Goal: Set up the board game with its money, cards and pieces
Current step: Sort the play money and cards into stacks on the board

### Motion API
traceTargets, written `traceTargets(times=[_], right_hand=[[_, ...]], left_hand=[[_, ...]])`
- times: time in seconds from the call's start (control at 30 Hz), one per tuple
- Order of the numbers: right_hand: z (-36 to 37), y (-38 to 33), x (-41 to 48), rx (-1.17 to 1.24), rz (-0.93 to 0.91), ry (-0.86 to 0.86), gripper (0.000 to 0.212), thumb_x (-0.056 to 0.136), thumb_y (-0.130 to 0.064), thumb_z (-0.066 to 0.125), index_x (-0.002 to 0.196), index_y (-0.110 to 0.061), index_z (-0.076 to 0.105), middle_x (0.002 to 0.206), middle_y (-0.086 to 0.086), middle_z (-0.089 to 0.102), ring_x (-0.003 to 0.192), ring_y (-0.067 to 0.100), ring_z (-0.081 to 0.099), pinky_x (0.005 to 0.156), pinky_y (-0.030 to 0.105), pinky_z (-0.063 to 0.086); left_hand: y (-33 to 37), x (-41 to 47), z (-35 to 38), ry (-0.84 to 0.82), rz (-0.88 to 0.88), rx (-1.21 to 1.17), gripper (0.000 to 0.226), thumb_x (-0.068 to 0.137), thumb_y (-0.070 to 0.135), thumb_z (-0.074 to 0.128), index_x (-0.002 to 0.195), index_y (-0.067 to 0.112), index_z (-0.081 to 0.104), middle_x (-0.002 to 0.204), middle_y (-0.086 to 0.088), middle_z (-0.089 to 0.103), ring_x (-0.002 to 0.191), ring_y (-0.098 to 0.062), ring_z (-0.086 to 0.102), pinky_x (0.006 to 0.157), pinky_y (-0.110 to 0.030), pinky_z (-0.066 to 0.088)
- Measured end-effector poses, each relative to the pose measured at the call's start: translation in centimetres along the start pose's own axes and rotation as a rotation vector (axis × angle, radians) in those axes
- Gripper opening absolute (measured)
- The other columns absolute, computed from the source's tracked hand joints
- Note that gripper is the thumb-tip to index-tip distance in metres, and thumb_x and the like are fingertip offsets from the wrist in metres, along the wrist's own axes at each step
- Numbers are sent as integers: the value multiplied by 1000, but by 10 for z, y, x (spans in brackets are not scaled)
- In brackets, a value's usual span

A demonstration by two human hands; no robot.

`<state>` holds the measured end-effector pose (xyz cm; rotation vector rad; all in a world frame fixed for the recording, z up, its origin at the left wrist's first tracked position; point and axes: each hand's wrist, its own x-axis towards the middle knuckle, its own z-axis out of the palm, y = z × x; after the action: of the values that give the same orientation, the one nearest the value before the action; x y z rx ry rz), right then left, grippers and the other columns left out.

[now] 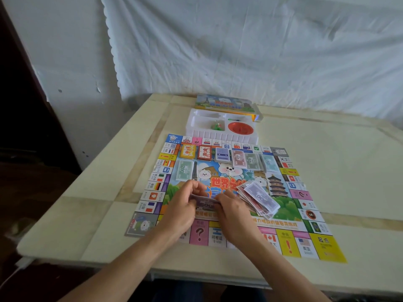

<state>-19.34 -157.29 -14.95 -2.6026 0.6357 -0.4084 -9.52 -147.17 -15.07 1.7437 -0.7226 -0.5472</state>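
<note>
The colourful game board [290,240] lies flat on the table. My left hand [185,205] and my right hand [231,214] hold a small stack of purple bills [205,203] between them over the board's lower middle. A loose fanned pile of mixed bills [259,199] lies just right of my right hand. Along the board's upper part sit a yellow card deck [187,151], a red card deck [205,153], a blue card deck [222,154], and sorted stacks of bills: red [238,158], green [251,161], pale blue [269,162] and a green one [184,170] at the left.
Behind the board stands a white plastic tray [196,125] holding green pieces [217,126] and a red round dish [241,127]. The game box lid [224,103] lies behind it by the cloth-covered wall. The table's near edge runs below my forearms.
</note>
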Motion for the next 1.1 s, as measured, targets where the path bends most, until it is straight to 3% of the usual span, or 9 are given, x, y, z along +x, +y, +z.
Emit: traceTargets(times=[0.07, 0.2, 0.27, 0.37, 0.43, 0.67, 0.83, 0.9, 1.1], right_hand=[[-3, 0, 3, 45, 39, -1, 19, 97, -9, 43, 85, -7, 58, 83, 3, 51, 67, 19, 50, 58, 26, 39], [-15, -6, 7, 759, 422, -83, 22, 96, -9, 47, 81, -1, 61, 55, 2, 44, 48, 13, 33, 47, 22, 27], [-18, -13, 7, 893, 480, -127, 20, 96, -10, 49, 86, 0, 64, 56, 3, 46, 46, 11, 33, 47, 22, 28], [-21, -18, 14, 637, 414, -87, 13, 94, -19, 56, 87, -18, 67, 75, -4, 62, 62, 11, 52, 55, 19, 37], [-22, -16, 24, 535, 374, 24, 7, 91, -20, 60, 89, -17, 66, 81, -5, 63, 69, 9, 55, 57, 19, 40], [-26, -17, 60, 681, 452, 66, 18, 89, -9, 61, 71, -10, 63, 64, 6, 61, 47, 13, 46, 48, 27, 39], [-26, -14, 80, 783, 527, 39, 20, 88, -2, 60, 68, -5, 63, 60, 9, 58, 48, 14, 50, 45, 22, 43], [-23, -11, 89, 807, 605, 48, 21, 87, 0, 60, 66, -3, 62, 57, 10, 56, 46, 17, 48, 42, 24, 42], [4, 1, 115, 504, 737, 80, 17, 83, -3, 56, 66, -6, 54, 67, 11, 61, 57, 24, 60, 50, 30, 50]], left_hand=[[3, 2, -3, 18, 0, -33, 28, 97, -1, 43, 100, 23, 56, 99, 2, 64, 93, -11, 62, 73, -23, 52], [11, 10, -9, 54, -156, -411, 14, 92, 4, 57, 100, 14, 61, 93, -5, 71, 91, -18, 65, 81, -32, 53], [14, 14, -11, 77, -200, -504, 13, 90, 0, 57, 98, 9, 63, 85, -7, 73, 85, -21, 67, 81, -36, 55], [16, 23, -16, 106, -147, -339, 14, 90, 1, 59, 96, 14, 63, 87, -5, 73, 84, -19, 70, 79, -35, 56], [19, 30, -21, 88, -82, -198, 13, 88, 6, 64, 94, 17, 63, 89, -2, 73, 86, -18, 70, 77, -31, 57], [35, 60, -34, 42, 62, -28, 10, 87, 5, 65, 91, 14, 64, 88, -1, 71, 74, -6, 63, 53, -4, 43], [33, 83, -40, 23, 92, 27, 17, 88, -1, 61, 94, 15, 61, 91, -2, 68, 82, -13, 64, 65, -14, 50], [24, 92, -43, 79, 144, 194, 16, 89, 0, 58, 98, 13, 63, 95, -2, 67, 88, -15, 62, 71, -14, 47], [-7, 102, -43, 84, 218, 597, 22, 92, 1, 53, 106, 11, 68, 111, -1, 67, 93, -10, 57, 75, -12, 40]])
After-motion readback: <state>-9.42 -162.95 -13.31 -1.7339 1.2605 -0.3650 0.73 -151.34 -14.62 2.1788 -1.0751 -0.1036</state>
